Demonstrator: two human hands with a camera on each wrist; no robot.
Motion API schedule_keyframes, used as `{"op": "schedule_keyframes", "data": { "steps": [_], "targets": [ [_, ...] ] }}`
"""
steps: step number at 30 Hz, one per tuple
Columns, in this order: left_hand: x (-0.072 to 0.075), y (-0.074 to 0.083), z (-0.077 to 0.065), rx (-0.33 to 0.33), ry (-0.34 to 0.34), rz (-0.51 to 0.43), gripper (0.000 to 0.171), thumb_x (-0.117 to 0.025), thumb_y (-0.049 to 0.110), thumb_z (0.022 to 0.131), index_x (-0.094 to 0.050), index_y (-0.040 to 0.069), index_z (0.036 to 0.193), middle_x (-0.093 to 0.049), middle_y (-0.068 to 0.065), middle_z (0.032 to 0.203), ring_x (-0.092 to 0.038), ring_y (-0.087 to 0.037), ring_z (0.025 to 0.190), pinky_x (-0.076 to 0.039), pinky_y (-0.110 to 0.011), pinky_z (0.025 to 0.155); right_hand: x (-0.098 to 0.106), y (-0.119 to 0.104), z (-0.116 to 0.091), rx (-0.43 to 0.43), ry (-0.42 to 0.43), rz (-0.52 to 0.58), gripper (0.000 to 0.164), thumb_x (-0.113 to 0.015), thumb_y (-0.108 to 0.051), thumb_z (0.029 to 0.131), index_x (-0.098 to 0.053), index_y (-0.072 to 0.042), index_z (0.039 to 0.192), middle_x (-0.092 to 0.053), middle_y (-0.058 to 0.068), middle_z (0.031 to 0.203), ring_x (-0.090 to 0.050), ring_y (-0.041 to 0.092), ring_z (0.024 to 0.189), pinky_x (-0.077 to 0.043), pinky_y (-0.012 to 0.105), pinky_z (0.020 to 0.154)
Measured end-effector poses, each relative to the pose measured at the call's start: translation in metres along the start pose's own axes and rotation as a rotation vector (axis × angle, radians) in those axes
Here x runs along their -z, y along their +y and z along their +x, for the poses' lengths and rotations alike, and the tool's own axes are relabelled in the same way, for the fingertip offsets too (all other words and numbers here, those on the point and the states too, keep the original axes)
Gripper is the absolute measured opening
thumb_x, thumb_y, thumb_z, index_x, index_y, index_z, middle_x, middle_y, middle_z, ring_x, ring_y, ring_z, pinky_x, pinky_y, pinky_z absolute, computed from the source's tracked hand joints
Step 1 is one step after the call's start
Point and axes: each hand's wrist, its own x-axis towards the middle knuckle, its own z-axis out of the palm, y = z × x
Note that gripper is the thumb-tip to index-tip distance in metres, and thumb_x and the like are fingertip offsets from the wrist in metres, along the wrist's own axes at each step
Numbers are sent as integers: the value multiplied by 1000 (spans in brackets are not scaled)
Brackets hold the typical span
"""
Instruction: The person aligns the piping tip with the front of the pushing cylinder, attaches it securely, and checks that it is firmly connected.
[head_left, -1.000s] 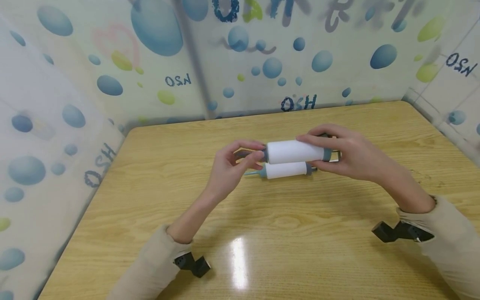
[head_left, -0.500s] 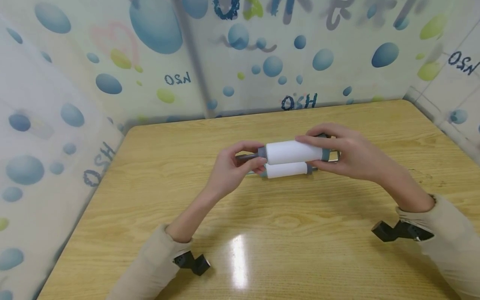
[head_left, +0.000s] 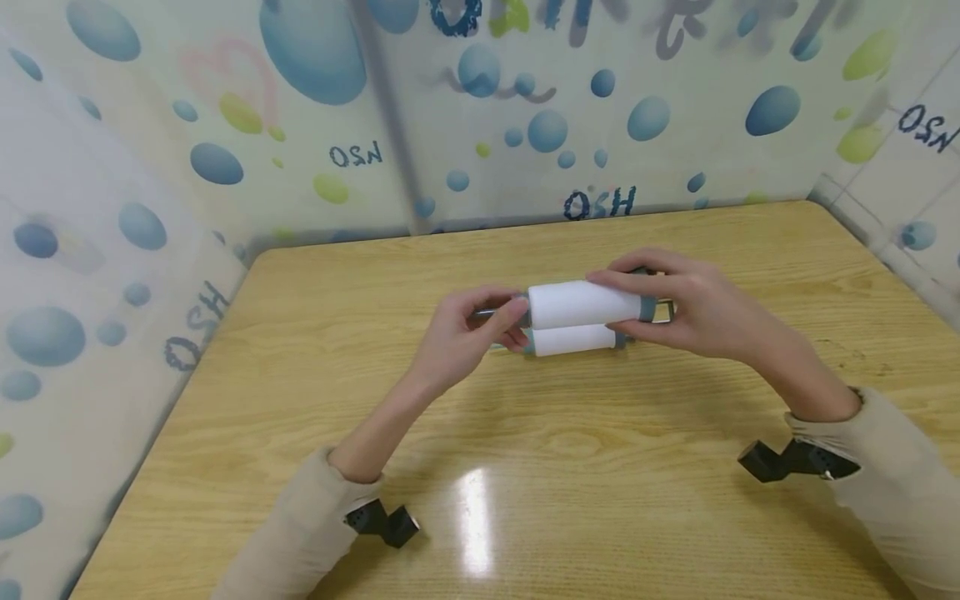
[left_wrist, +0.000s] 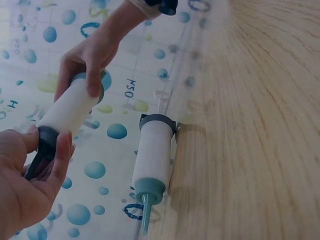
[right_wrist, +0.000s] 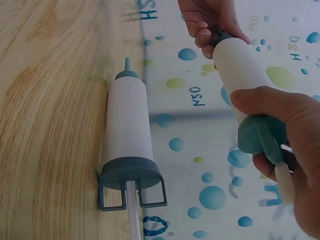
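A large white syringe [head_left: 573,306], like an icing syringe, is held level above the table. My left hand [head_left: 459,342] pinches the dark grey nozzle cap [left_wrist: 47,137] at its left end between thumb and fingers. My right hand [head_left: 701,304] grips the other end of the barrel, thumb and fingers around it near the teal collar [right_wrist: 255,135]. The plunger's pale end [right_wrist: 285,185] sticks out by the right palm. A second white syringe [left_wrist: 152,155] lies on the table, with a teal nozzle [left_wrist: 146,212] and dark grey finger loops [right_wrist: 152,192]; neither hand touches it.
The wood-grain table [head_left: 570,483] runs back to a wall [head_left: 480,125] printed with blue and green bubbles. Another printed wall [head_left: 82,333] stands along the left side. Small black cameras are strapped at both sleeves [head_left: 892,467].
My left thumb and fingers have shifted around the nozzle cap, the thumb going down and then back up. My right hand keeps its grip, and the second syringe lies still.
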Motion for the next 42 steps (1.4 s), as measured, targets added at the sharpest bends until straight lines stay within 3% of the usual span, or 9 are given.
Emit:
{"op": "schedule_keyframes", "data": {
  "steps": [3, 7, 13, 16, 25, 34, 42],
  "targets": [
    [0, 0, -1, 14, -10, 46, 23, -63, 5, 100, -66, -8, 119, -68, -18, 99, -69, -28, 75, -62, -46, 73, 0, -1, 1, 6, -9, -11, 56, -54, -54, 99, -68, -10, 131, -65, 11, 121, -62, 25, 99, -45, 18, 69],
    [-1, 2, -1, -35, 6, 125, 23, -67, 2, 97, -66, -8, 118, -69, -18, 99, -69, -26, 75, -62, -40, 70, 0, -1, 1, -12, -29, -32, 58, -54, -55, 99, -68, -10, 132, -67, 11, 122, -64, 26, 101, -48, 21, 71],
    [-3, 3, 0, -267, 18, 328, 26, -72, -2, 91, -65, -11, 115, -70, -20, 100, -71, -23, 74, -61, -28, 70, 1, 0, -1, -54, -53, 2, 50, -71, -42, 94, -68, -10, 133, -69, 9, 123, -65, 23, 103, -46, 20, 70],
    [-2, 4, 2, -325, 4, 368, 26, -73, -2, 91, -66, -12, 114, -71, -20, 100, -73, -22, 76, -61, -26, 72, 1, 2, -1, -76, -53, 43, 50, -76, -38, 91, -68, -9, 132, -69, 9, 123, -65, 22, 101, -47, 21, 69],
    [6, -1, 21, -200, 26, 349, 33, -71, 6, 95, -65, -7, 125, -70, -18, 111, -72, -26, 86, -61, -28, 76, 0, 19, 10, -178, -71, -4, 61, -88, -12, 78, -66, -10, 134, -68, 13, 124, -65, 29, 104, -50, 38, 64],
    [3, -10, 43, -121, 112, 505, 34, -74, 12, 94, -65, -6, 122, -71, -17, 112, -69, -25, 95, -59, -30, 80, -3, 42, 20, -267, -167, -13, 58, -84, -9, 83, -63, -7, 137, -66, 18, 123, -64, 32, 99, -51, 43, 66],
    [10, -29, 64, -2, 72, 554, 33, -72, 13, 95, -65, -3, 123, -70, -15, 116, -68, -24, 100, -57, -30, 84, -10, 65, 25, -366, -308, 14, 54, -80, -11, 88, -62, -7, 139, -63, 20, 129, -62, 31, 99, -50, 44, 71]
  ]
}}
